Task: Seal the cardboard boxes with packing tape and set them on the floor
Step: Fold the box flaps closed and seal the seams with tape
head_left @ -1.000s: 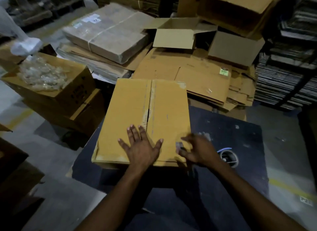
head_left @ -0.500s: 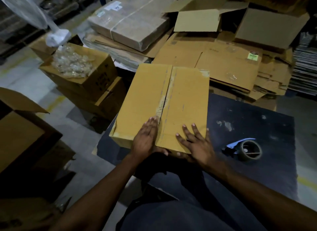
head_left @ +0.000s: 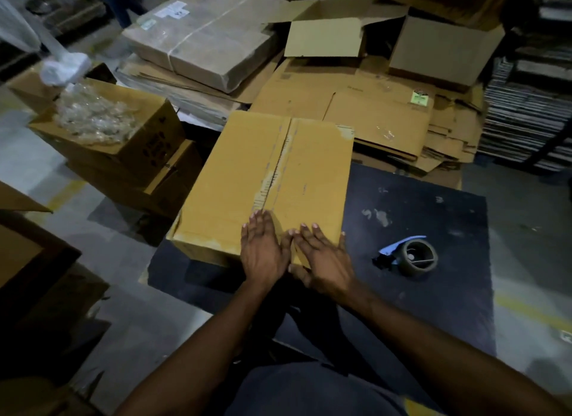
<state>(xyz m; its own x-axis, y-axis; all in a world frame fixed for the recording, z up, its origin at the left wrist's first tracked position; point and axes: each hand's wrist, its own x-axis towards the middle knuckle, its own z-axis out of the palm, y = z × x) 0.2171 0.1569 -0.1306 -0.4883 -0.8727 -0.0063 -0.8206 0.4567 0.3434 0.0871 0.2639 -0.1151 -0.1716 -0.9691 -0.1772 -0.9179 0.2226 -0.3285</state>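
Step in hand looks like pressing the flaps shut before taping: one cardboard box [head_left: 263, 180] lies on the dark table [head_left: 433, 230], hanging over its far left corner, centre seam showing only old torn tape residue. Left hand [head_left: 263, 254] and right hand [head_left: 322, 261] lie flat side by side on the near end of the lid, fingers straight, each grip wide and holding nothing. One tape dispenser [head_left: 414, 256] sits on the table just right of the right hand, untouched. Next move likely calls for the right hand to pick up the dispenser while the left keeps the flaps down. Counts: one box in hand, one dispenser, two hands; around it one open box of clear plastic [head_left: 102, 121], one wrapped bundle [head_left: 204, 35], flattened cartons too many to count
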